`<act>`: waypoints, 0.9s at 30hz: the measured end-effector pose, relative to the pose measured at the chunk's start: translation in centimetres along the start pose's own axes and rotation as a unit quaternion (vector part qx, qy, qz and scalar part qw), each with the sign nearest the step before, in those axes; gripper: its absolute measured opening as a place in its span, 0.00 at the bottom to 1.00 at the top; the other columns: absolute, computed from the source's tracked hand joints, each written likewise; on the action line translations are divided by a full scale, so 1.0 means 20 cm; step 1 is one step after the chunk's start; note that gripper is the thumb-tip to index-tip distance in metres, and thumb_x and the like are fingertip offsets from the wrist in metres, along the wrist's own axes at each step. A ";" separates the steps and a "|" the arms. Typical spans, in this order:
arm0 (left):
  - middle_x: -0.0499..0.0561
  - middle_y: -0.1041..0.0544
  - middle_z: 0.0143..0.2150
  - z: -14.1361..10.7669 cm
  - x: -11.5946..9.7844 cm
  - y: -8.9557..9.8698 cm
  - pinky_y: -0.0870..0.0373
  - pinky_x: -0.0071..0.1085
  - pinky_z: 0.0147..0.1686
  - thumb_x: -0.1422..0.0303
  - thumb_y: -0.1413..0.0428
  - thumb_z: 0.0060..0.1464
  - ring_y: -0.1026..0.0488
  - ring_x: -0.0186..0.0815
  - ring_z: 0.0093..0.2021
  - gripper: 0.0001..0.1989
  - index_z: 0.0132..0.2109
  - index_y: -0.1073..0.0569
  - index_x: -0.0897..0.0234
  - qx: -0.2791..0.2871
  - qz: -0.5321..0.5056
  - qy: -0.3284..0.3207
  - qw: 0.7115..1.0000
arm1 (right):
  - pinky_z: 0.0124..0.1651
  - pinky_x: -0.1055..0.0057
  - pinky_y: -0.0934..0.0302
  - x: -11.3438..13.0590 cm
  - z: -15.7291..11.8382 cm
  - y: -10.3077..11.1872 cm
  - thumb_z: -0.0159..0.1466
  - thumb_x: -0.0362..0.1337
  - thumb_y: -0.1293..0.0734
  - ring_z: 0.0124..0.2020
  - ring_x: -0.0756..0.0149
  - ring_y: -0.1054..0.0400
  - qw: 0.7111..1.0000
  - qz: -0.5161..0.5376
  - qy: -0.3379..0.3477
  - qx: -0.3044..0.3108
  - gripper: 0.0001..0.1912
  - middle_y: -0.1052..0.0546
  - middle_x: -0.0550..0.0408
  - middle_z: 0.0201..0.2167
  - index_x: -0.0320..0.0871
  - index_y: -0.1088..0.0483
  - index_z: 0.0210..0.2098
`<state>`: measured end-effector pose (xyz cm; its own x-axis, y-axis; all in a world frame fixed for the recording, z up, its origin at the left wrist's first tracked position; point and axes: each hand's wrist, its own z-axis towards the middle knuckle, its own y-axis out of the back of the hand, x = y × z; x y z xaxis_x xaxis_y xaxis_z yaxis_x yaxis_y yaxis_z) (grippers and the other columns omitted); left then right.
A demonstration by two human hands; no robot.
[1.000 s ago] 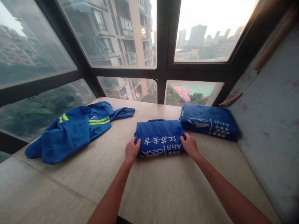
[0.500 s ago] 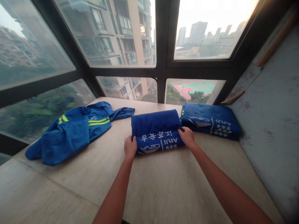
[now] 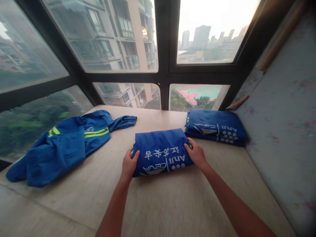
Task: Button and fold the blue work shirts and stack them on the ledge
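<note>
The folded blue garment [image 3: 161,144] is right between the person's two hands, lettered side up. The left hand [image 3: 129,163] clasps one end and the right hand [image 3: 196,153] the other, thumbs on top. From here I can't tell whether it touches the pale ledge [image 3: 170,204]. Just past the right hand lies a folded blue bundle [image 3: 213,123]; well apart, on the left hand's side, a rumpled blue jacket [image 3: 61,148].

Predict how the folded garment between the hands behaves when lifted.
Probably floppy: the folded garment looks like soft cloth with rounded edges. Layers might slip apart, since no strap shows around it. Seems unlikely to roll, being broad and flattish.
</note>
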<state>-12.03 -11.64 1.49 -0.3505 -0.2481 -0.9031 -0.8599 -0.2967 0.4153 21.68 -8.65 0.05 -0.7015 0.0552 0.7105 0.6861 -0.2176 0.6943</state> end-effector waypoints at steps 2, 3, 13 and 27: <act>0.58 0.20 0.46 -0.02 -0.04 -0.03 0.25 0.40 0.46 0.52 0.42 0.53 0.21 0.45 0.44 0.31 0.59 0.33 0.65 0.000 -0.025 -0.050 0.998 | 0.47 0.58 0.33 0.03 -0.05 0.09 0.65 0.48 0.40 0.46 0.50 0.25 0.998 -0.001 0.038 -0.043 0.25 0.21 0.46 0.47 0.47 0.31 0.58; 0.58 0.20 0.47 -0.03 -0.08 -0.06 0.25 0.40 0.47 0.52 0.42 0.54 0.22 0.45 0.45 0.31 0.60 0.33 0.65 0.002 -0.039 -0.076 0.996 | 0.47 0.58 0.33 0.04 -0.07 0.15 0.65 0.48 0.40 0.46 0.50 0.25 0.996 0.000 0.052 -0.068 0.25 0.21 0.47 0.48 0.47 0.31 0.58; 0.59 0.27 0.56 0.25 -0.87 -0.86 0.29 0.44 0.53 0.60 0.47 0.63 0.27 0.42 0.52 0.19 0.57 0.30 0.64 0.110 -0.066 -0.309 0.942 | 0.50 0.56 0.34 -0.17 0.38 1.03 0.65 0.47 0.38 0.47 0.51 0.26 0.951 -0.152 0.023 -0.267 0.24 0.21 0.46 0.47 0.45 0.29 0.57; 0.56 0.29 0.55 0.23 -0.99 -1.29 0.27 0.44 0.48 0.61 0.45 0.62 0.27 0.41 0.50 0.19 0.56 0.31 0.65 0.210 -0.018 -0.286 0.935 | 0.46 0.60 0.36 -0.66 0.64 0.97 0.65 0.40 0.41 0.44 0.50 0.27 0.929 -0.342 -0.095 -0.106 0.24 0.23 0.33 0.45 0.33 0.30 0.56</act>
<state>15.35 5.14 8.18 -0.3562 0.3250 -0.8761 -0.9029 0.1219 0.4123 46.70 -1.09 5.69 -0.8990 0.4172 0.1333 0.0249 -0.2552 0.9666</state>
